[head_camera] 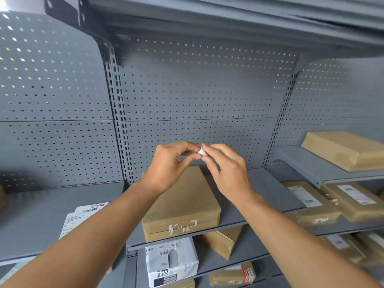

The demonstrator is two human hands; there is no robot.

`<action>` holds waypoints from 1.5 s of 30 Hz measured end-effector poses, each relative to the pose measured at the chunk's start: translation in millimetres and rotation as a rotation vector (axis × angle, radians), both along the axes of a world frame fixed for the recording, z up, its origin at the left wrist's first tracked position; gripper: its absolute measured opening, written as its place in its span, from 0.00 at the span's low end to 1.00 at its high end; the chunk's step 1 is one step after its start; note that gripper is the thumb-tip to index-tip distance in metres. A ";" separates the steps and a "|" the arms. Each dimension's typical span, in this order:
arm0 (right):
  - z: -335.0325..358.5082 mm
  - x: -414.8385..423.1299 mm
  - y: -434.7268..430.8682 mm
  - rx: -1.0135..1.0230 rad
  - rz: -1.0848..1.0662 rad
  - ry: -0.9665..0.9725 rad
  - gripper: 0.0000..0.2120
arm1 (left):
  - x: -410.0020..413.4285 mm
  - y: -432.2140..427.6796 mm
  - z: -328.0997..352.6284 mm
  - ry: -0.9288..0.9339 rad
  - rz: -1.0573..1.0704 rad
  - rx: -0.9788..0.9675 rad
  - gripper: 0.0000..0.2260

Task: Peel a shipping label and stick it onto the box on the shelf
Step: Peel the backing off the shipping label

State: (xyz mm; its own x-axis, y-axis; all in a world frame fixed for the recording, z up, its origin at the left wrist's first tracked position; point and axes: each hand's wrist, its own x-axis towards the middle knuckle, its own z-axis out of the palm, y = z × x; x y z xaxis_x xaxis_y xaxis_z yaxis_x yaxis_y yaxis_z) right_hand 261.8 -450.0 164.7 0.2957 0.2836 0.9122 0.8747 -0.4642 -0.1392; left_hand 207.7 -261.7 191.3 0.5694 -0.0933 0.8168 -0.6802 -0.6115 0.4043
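A brown cardboard box (182, 204) sits on the grey middle shelf (268, 190), its front face scarred with white label remnants. Above the box, my left hand (170, 165) and my right hand (226, 169) meet fingertip to fingertip. Both pinch a small white piece of label paper (202, 151), which looks curled or folded; most of it is hidden by my fingers. A stack of white shipping label sheets (83, 217) with barcodes lies on the left shelf, partly under my left forearm.
A pegboard back wall (197, 90) stands behind the shelf. More taped brown parcels (345, 148) fill the right-hand shelves, some labelled (311, 202). Below are a white printed parcel (172, 260) and further brown boxes (224, 240). An upper shelf overhangs at the top.
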 end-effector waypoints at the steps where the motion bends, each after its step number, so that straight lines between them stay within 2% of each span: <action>1: -0.1 -0.2 -0.8 0.004 0.003 0.002 0.14 | 1.1 -0.1 0.0 -0.009 -0.004 0.006 0.07; 6: -0.7 -0.4 2.4 -0.003 0.053 0.020 0.15 | 1.9 2.0 -2.0 -0.048 -0.008 0.032 0.06; 14: -1.3 -2.3 9.7 -0.002 0.115 0.042 0.14 | -2.5 11.2 -2.4 0.081 -0.063 -0.064 0.07; 24: -3.7 -2.6 17.8 -0.022 0.098 0.054 0.13 | -2.4 18.2 -5.4 0.101 -0.043 -0.114 0.06; 29: -4.4 -1.6 17.9 -0.033 0.097 0.073 0.13 | -1.8 16.3 -5.7 0.081 -0.035 -0.087 0.04; 35: -7.7 1.1 16.1 -0.028 0.072 0.068 0.13 | 0.1 10.5 -8.6 0.153 -0.032 -0.107 0.01; 45: -9.4 1.8 14.0 -0.041 0.085 0.104 0.11 | 5.6 12.2 -9.8 0.177 -0.056 0.003 0.01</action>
